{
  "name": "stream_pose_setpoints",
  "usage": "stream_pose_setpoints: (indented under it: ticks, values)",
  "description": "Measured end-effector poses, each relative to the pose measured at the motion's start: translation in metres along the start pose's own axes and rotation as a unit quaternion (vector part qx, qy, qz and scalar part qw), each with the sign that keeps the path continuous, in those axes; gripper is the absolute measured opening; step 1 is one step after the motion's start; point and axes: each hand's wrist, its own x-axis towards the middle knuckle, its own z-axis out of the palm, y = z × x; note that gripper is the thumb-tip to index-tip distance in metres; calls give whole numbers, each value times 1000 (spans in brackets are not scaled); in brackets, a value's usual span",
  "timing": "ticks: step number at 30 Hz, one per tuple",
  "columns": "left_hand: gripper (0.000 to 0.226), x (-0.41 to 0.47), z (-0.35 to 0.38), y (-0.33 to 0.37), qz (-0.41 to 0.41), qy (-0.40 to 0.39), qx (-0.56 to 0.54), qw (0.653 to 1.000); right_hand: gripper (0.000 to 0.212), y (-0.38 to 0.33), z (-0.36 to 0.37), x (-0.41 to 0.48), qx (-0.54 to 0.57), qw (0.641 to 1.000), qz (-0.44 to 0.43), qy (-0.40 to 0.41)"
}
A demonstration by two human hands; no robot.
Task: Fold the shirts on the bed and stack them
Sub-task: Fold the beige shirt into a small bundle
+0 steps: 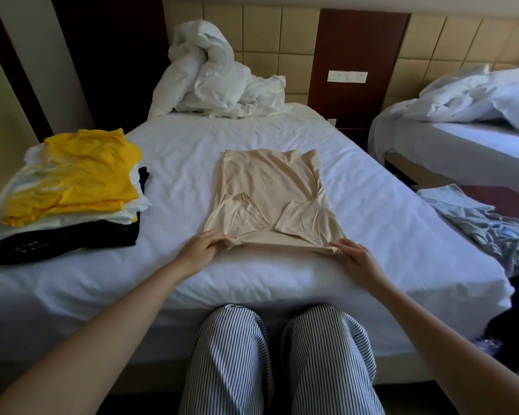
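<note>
A: Beige shirt (pixel 270 202), lying where?

B: Flat on the bed (pixel 372 235), mid-width, close to the near edge. Long sides and both sleeves turned in over the body.

A: Hands?

B: Left hand (pixel 203 250) at the near left corner of the shirt, pinching it between thumb and curled fingers. Right hand (pixel 352 256) at the near right corner, fingers close together, cloth bunched under the tips. Probably a pinch too, thumb mostly hidden.

A: Step in hand?

B: Likely the lengthwise fold: near end up and over toward the headboard end.

A: Doing it well?

B: Lift both corners level and together. Keep the cloth taut between them to hold the tucked sleeves in place. Lay edge on edge, then smooth outward from the crease.

A: Then?

B: Across to the stack (pixel 69 187) at the left edge, yellow on top, white and dark below. Square up on landing. Crumpled blue garment (pixel 477 229) at the right edge, seemingly unfolded. White duvet (pixel 213 79) heaped at the head end.
</note>
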Motion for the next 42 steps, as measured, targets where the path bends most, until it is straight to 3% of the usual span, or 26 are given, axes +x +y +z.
stream_pose_setpoints:
  ticks: [3, 9, 14, 16, 19, 22, 26, 30, 36, 42]
  values:
    - [29, -12, -2, 18, -21, 12, -46, 999, 18, -14, -10, -10, 77, 996, 34, 43]
    - [30, -54, -14, 38, -8, -17, -49, 999, 26, -27, -28, -38, 146, 983, 36, 110]
    - [24, -98, -25, 69, -40, -29, -162, 986, 24, -44, -53, -70, 179, 973, 12, 143]
    - [19, -112, -34, 84, -37, -17, -180, 983, 24, -53, -70, -82, 153, 975, -24, 159]
    - [31, -122, -58, 105, -19, -13, -170, 985, 29, -64, -99, -92, 60, 982, -75, 164]
    - [23, -122, -83, 125, 3, -20, -176, 984, 21, -69, -123, -80, 6, 982, -94, 166]
    - [29, -94, -100, 133, -17, -13, -211, 977, 19, -82, -137, -42, 59, 981, -76, 167]
    - [27, -40, -98, 117, -74, 72, -203, 974, 26, -81, -127, 15, 65, 987, -42, 141]
    - [22, 60, -85, 82, -72, 161, -164, 970, 27, -58, -92, 112, -27, 993, 22, 113]
    - [33, 155, -66, 32, -86, 169, -148, 971, 30, -19, -46, 197, -62, 995, 55, 57]
